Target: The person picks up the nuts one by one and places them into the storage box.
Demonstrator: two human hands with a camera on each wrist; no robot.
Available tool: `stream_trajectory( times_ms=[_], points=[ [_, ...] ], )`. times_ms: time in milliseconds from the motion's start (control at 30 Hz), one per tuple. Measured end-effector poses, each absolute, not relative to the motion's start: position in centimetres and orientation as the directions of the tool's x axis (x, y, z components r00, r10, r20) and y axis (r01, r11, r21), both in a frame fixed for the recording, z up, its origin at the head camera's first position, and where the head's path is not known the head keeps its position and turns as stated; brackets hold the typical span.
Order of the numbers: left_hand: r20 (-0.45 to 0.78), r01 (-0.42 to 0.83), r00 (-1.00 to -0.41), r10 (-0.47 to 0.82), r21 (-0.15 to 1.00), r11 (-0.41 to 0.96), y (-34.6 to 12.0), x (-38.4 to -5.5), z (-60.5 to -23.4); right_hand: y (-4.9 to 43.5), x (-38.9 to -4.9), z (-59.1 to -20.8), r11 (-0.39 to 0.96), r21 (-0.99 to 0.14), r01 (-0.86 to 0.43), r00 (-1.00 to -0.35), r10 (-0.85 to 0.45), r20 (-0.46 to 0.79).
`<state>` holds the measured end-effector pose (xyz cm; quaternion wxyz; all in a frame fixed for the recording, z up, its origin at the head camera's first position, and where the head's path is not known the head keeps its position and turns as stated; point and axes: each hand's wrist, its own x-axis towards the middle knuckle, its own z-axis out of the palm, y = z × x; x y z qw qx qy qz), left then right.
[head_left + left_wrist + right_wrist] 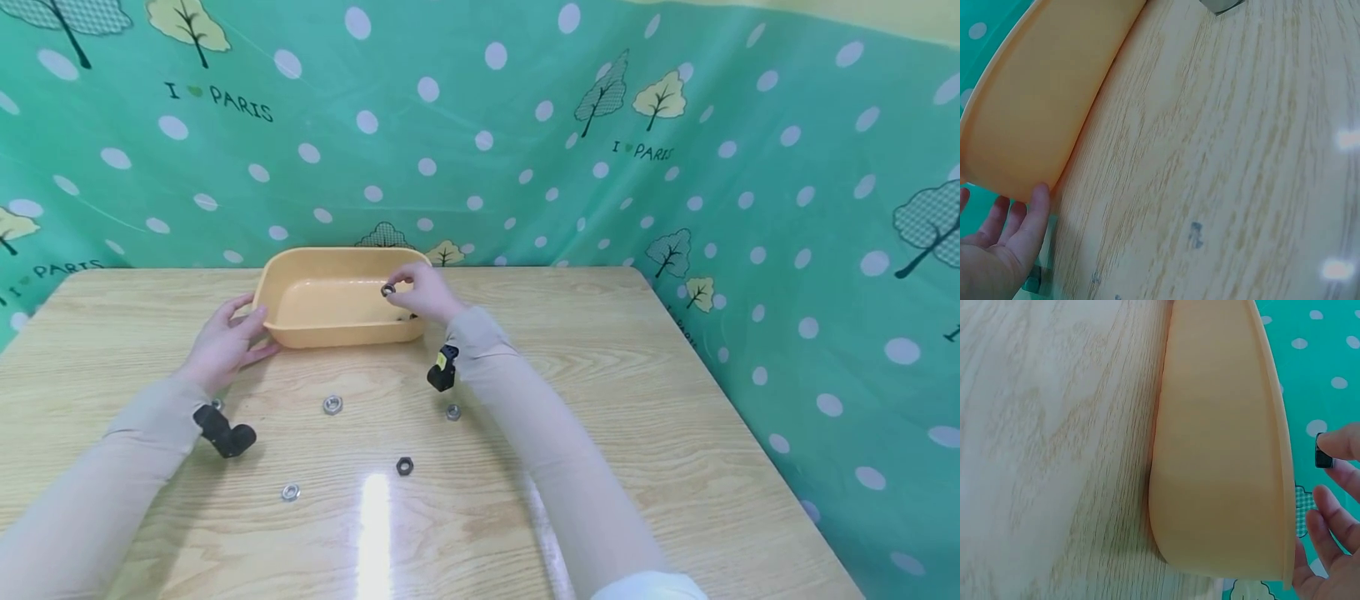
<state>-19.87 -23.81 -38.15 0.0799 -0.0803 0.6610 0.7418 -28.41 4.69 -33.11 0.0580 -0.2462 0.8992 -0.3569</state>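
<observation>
A pale orange plastic basin (322, 337) stands on the table near the curtain. My left hand (222, 345) rests against the basin's left end; in the left wrist view its fingers (1039, 203) lie nearly straight along the wall. Over the right part of the basin, my right hand (426, 293) pinches a black hex nut (387, 290) between thumb and fingertips. The right wrist view shows this nut (1322, 452) above the rim level, the other fingers loosely bent. Small dark nuts (413, 317) lie inside the basin, partly hidden by the right hand.
Silver nuts lie on the wooden table (600, 433): one at the middle (333, 405), one by the right forearm (453, 412), one nearer me (290, 492), one beside the left wrist (217, 404). Another black nut (405, 466) lies front centre. A green dotted curtain (480, 167) hangs behind.
</observation>
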Motion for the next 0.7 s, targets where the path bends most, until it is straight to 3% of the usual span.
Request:
stream_trajectory(
  times_ms=[367, 700],
  points=[
    [-0.214, -0.215, -0.977, 0.022, 0.971, -0.101, -23.93, -19.86, -38.18, 4.47, -28.24, -33.39, 0.717, -0.602, -0.351, -0.921, -0.380, 0.083],
    [-0.215, -0.216, -0.976, 0.019, 0.969, -0.117, -23.93, -19.89, -38.16, 4.53, -28.16, -33.35, 0.721, -0.597, -0.351, -0.919, -0.388, 0.071]
  ],
)
